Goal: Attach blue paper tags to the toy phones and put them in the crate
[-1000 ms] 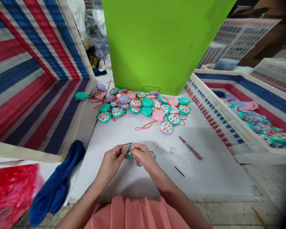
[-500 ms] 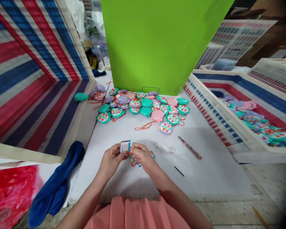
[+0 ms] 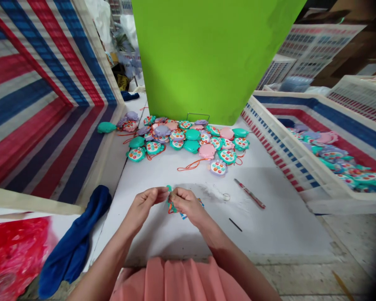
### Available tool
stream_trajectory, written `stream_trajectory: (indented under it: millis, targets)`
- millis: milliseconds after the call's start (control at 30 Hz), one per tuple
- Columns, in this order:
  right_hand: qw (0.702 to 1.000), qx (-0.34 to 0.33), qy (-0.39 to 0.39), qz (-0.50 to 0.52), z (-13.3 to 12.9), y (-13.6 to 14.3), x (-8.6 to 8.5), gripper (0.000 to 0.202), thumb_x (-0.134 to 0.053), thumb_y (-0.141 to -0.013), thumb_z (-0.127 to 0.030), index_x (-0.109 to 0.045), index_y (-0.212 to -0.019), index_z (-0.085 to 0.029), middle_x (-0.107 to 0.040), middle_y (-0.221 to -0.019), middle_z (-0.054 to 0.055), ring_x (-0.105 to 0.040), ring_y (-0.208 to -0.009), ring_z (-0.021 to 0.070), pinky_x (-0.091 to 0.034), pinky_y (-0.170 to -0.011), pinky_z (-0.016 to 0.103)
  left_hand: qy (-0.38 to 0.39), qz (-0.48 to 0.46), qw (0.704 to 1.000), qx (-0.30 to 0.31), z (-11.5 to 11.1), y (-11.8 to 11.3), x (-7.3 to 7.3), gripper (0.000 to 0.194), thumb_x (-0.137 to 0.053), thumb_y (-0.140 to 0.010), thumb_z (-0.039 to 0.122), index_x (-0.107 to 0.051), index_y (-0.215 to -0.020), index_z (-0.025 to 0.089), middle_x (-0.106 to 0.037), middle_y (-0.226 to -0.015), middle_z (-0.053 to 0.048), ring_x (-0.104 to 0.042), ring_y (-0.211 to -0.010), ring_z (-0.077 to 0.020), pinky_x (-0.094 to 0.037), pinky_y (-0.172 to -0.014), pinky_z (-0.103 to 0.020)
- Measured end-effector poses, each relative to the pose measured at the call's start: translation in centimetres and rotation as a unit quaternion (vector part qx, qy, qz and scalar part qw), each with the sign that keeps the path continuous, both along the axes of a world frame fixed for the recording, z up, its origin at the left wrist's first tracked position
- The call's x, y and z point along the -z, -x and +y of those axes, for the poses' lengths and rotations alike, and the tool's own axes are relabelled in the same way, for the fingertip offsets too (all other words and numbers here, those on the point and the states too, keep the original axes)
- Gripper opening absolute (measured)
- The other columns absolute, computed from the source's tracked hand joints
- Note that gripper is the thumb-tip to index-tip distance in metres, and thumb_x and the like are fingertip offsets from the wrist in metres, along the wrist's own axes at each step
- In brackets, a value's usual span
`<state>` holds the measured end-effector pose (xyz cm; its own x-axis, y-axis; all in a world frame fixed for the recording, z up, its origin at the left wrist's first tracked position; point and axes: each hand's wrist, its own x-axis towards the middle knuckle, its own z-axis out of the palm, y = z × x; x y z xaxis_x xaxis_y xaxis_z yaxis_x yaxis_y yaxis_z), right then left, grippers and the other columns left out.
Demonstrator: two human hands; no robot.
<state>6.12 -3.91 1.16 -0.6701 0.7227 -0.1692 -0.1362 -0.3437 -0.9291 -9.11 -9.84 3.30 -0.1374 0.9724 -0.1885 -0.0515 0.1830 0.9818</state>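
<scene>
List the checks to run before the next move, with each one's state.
1. Right hand fingertips at the small teal plastic piece: ok.
2. Left hand gripping that piece too: cannot tell, its fingertips are too small to read.
3. Blue-edged printed card in full view: not ok, the right hand partly covers it.
4. Slim red cutter clear of both hands: ok.
5. Thin black stick clear of both hands: ok.
6. Teal, pink and purple plastic animal toys clear of both hands: ok.
</scene>
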Motion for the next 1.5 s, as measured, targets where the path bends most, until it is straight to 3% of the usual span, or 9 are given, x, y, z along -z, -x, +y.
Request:
stream_trajectory:
  millis: [133,300,400,567,833,1100,1200,1300,1500]
  targets:
    - [0.997,-0.005,-0.066,-0.036,-0.1,0.1,0.2,0.033,-0.061,-0.077,-0.046,-0.052,-0.066,-0.016,-0.039,-0.057,-0.006,-0.033,-0.051,0.0065,-0.026,-0.047,0.018,-0.018,0.027,0.999,0.002,0.4,0.4,0.4,0.027,-0.069,-0.072,0.037,-0.068,-0.085,0.014,-0.069,-0.075,-0.003,-0.061,-0.071,-0.0154,-0.049,-0.071,-0.027]
    - [1.0,0.019,-0.011,0.009,-0.4,0.5,0.6,0.036,-0.055,-0.081,-0.053,-0.056,-0.091,-0.019,-0.038,-0.051,-0.008,-0.029,-0.043,0.0053,-0.023,-0.041,0.017,-0.095,0.174,0.98,0.009,0.6,1.2,0.6,0.015,-0.058,-0.082,0.029,-0.064,-0.082,0.016,-0.064,-0.079,-0.004,-0.058,-0.074,-0.0149,-0.046,-0.07,-0.027]
    - [0.999,0.022,0.014,0.032,-0.5,0.8,0.6,0.04,-0.053,-0.083,-0.053,-0.056,-0.104,-0.019,-0.034,-0.048,-0.01,-0.026,-0.039,0.0047,-0.018,-0.037,0.017,-0.174,0.321,0.93,0.025,0.6,1.9,-0.3,0.013,-0.053,-0.086,0.024,-0.065,-0.083,0.019,-0.061,-0.085,-0.004,-0.056,-0.082,-0.0159,-0.044,-0.075,-0.028]
    - [0.999,0.025,0.039,0.027,-0.6,1.3,0.5,0.04,-0.058,-0.08,-0.052,-0.059,-0.098,-0.017,-0.041,-0.051,-0.008,-0.03,-0.039,0.004,-0.015,-0.035,0.017,-0.254,0.465,0.846,0.065,0.7,2.3,-1.6,0.017,-0.048,-0.089,0.021,-0.065,-0.086,0.021,-0.061,-0.083,-0.004,-0.052,-0.084,-0.0172,-0.043,-0.074,-0.029]
    - [1.0,0.013,-0.019,0.013,-0.6,1.1,-0.5,0.047,-0.062,-0.079,-0.041,-0.054,-0.12,-0.019,-0.044,-0.046,-0.009,-0.036,-0.038,0.0056,-0.026,-0.04,0.017,-0.249,0.503,0.822,0.097,0.9,2.2,-1.9,0.018,-0.047,-0.09,0.021,-0.064,-0.085,0.02,-0.058,-0.084,-0.005,-0.049,-0.083,-0.0171,-0.042,-0.071,-0.028]
    - [1.0,0.003,-0.021,0.007,-0.6,1.6,0.4,0.025,-0.061,-0.078,-0.036,-0.061,-0.092,-0.015,-0.049,-0.046,-0.007,-0.04,-0.039,0.0056,-0.03,-0.041,0.017,-0.234,0.483,0.842,0.05,1.2,2.3,-1.7,0.017,-0.046,-0.09,0.02,-0.061,-0.084,0.019,-0.059,-0.082,-0.004,-0.051,-0.083,-0.0177,-0.042,-0.073,-0.03]
    - [0.999,0.02,0.025,0.016,-0.4,1.8,0.3,0.027,-0.061,-0.078,-0.04,-0.059,-0.086,-0.015,-0.058,-0.051,-0.003,-0.036,-0.036,0.0037,-0.023,-0.037,0.016,-0.243,0.478,0.843,0.037,1.1,2.3,-1.9,0.014,-0.049,-0.09,0.024,-0.062,-0.094,0.02,-0.06,-0.086,-0.005,-0.052,-0.085,-0.0184,-0.043,-0.075,-0.032]
    - [0.994,0.055,0.09,0.021,0.1,1.9,0.4,0.031,-0.068,-0.071,-0.043,-0.057,-0.08,-0.015,-0.062,-0.059,-0.001,-0.045,-0.039,0.0052,-0.027,-0.037,0.016,-0.265,0.471,0.839,0.066,0.5,2.2,-1.8,0.018,-0.048,-0.09,0.023,-0.062,-0.102,0.022,-0.061,-0.087,-0.005,-0.053,-0.085,-0.0174,-0.043,-0.074,-0.03]
    - [0.983,0.085,0.152,0.06,0.5,2.5,0.6,0.032,-0.077,-0.061,-0.04,-0.061,-0.075,-0.015,-0.059,-0.061,-0.002,-0.052,-0.051,0.0085,-0.037,-0.046,0.019,-0.311,0.543,0.762,0.166,-0.8,0.8,-1.1,0.032,-0.045,-0.091,0.015,-0.058,-0.116,0.028,-0.062,-0.094,-0.005,-0.05,-0.088,-0.0184,-0.041,-0.078,-0.034]
